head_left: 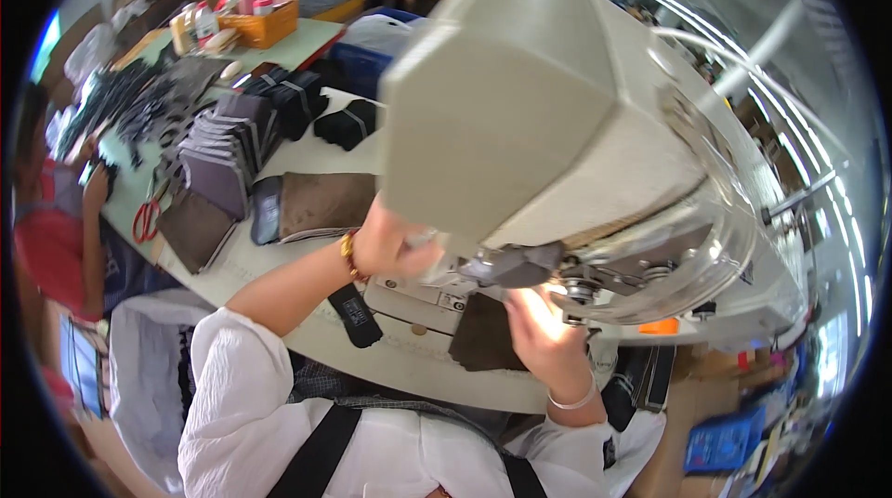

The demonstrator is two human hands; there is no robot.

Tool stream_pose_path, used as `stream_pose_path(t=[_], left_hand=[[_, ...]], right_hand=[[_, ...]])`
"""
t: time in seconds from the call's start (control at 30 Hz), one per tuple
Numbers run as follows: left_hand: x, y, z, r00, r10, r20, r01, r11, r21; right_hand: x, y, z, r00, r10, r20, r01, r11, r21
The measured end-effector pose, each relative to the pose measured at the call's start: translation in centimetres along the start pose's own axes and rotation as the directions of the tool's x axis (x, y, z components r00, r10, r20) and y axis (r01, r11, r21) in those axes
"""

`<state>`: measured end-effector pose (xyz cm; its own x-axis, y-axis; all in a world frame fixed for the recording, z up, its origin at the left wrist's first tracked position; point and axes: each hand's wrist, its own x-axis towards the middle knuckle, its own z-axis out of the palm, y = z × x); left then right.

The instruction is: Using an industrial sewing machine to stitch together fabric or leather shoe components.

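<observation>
A large cream sewing machine [502,117] fills the middle of the view and hides part of the work at its needle. My left hand [395,242] is beside the machine's head, left of the needle area; its fingers are blurred and partly covered. Under the lamp's glare, my right hand [544,335] has its fingers closed at the edge of a dark brown fabric piece [483,335], which lies on the machine bed. A small black fabric piece [355,316] with pale print rests near my left wrist.
Left of the machine lie a brown fabric stack [325,203], a row of grey-purple fabric pieces [221,150], black bundles [348,124] and red-handled scissors [147,219]. An orange basket [265,26] stands farther back. A co-worker in red [60,252] sits at left. A blue crate [723,442] is at lower right.
</observation>
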<state>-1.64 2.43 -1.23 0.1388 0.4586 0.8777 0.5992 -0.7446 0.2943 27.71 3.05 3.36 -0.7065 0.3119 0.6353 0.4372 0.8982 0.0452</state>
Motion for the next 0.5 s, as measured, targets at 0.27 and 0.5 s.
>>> stream_pose_path(t=[0.27, 0.5], left_hand=[[4.9, -2.9, 1.6, 0.423, -0.749, 0.51, 0.723, -0.059, -0.688], [5.3, -5.7, -4.4, 0.563, -0.806, 0.183, 0.805, 0.484, -0.343]], right_hand=[[-4.6, -1.5, -1.8, 0.744, 0.014, 0.668, -0.168, 0.972, 0.167], [-11.0, -0.5, 1.9, 0.78, 0.188, 0.597, -0.236, 0.972, 0.001]])
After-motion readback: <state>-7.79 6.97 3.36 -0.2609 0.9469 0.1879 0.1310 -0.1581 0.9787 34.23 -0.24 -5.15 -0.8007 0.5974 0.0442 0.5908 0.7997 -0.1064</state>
